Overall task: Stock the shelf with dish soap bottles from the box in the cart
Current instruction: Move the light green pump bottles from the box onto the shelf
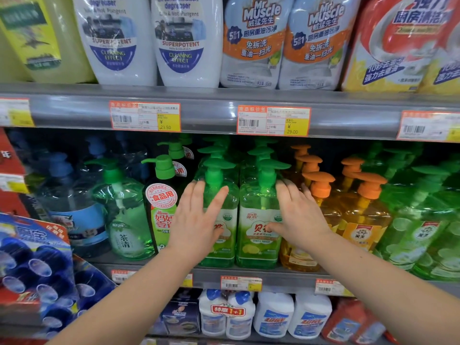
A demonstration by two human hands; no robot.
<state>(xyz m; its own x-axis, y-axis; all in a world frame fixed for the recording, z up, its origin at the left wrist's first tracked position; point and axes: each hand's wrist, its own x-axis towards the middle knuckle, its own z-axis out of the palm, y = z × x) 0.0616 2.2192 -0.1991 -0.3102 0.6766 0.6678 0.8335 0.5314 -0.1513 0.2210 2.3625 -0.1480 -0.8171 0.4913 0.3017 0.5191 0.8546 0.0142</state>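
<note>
Left hand (196,220) and right hand (300,215) flat, each grip apart and clamping nothing, against left transparent green pump bottle (224,252) and right transparent green pump bottle (256,245) of dish soap, upright at the front edge of grey metal shelf (286,277). Probable hazard: uneven push, tipping either into the transparent orange pump bottles (353,210) just beside.

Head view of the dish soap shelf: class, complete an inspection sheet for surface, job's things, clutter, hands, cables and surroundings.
Surface: grey shelf, stocked with pump bottles.
Job's things: left green dish soap bottle and right green dish soap bottle upright at front; box, cart not in view.
Clutter: nothing seen.
Hands: left hand flat on the left bottle; right hand on the right bottle, fingers straight.
Cables: nothing seen.
Surroundings: orange pump bottles to the right; degreaser bottles above.
</note>
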